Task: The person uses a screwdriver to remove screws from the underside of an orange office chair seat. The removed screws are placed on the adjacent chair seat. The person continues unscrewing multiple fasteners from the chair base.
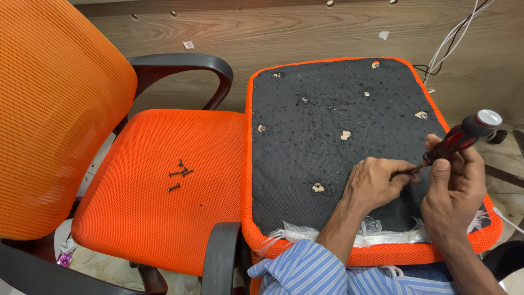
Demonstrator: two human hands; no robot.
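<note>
R hand (456,177) gripped screwdriver (461,136), tip low on upturned seat (327,109); L hand (376,183) pinched shaft to steady it. Loose screws (180,173) parked on chair (158,218), w/in reach.

A single head-worn camera looks steeply down from close above at the upturned seat cushion (338,147), with the orange chair (158,186) to its left.

Screws (180,173) lie on the chair seat (158,218) — left of the upturned cushion (327,136).

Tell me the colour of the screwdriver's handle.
Red and black, with a white end cap, on the screwdriver; head view.
</note>
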